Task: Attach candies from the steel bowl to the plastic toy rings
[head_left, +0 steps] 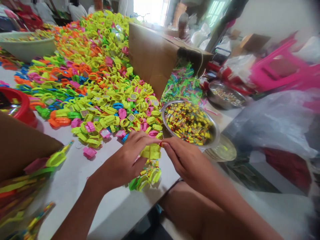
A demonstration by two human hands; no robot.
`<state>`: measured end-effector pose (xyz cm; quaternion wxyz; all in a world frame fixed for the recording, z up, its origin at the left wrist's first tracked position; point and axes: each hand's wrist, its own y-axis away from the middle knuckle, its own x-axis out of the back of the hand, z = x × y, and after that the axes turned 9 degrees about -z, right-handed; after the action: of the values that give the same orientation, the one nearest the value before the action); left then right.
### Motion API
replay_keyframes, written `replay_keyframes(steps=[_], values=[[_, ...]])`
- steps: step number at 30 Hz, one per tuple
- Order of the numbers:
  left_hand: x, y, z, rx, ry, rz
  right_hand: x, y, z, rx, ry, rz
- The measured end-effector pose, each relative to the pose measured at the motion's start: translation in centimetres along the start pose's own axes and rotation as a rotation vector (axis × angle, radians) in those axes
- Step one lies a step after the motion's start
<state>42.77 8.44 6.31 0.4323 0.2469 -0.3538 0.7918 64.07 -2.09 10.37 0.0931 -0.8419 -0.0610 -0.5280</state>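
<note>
Head view shows a yellow band (151, 152) clamped in the fingers of the left hand (127, 153), a small red piece (160, 144) just beside it pinched by the fingers of the right hand (183, 155), above the white surface (75, 163), near a metal bowl (216, 137)

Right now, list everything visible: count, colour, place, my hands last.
Table: one, white, foreground
Plastic bands: countless, yellow, orange, pink, green, blue, heaped on table
Near bowl: one, silver, right of centre
Small pieces: many, mainly yellow, in that bowl
Cardboard box: one, brown, beyond near bowl
Strands: many, mostly green, beside box
Far bowl: one, silver, farther right
Cardboard panel: one, brown, lower left
Tub: one, red, left edge
Basin: one, pale, upper left
Chair: count unclear, pink, right
Plastic bag: one, clear, right
People: at least four, mostly pale clothing, background
Left hand: one, bare, centre, holding a yellow band
Right hand: one, bare, centre, pinching something red
</note>
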Motion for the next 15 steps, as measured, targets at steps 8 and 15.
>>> replay_keyframes(steps=[8,15], values=[[0.08,0.09,-0.16,0.023,0.016,0.029,0.57,0.6,0.1,0.07,0.156,-0.036],[-0.22,-0.21,0.49,-0.016,-0.088,0.116,0.36,0.65,0.08,0.077,0.408,-0.015]])
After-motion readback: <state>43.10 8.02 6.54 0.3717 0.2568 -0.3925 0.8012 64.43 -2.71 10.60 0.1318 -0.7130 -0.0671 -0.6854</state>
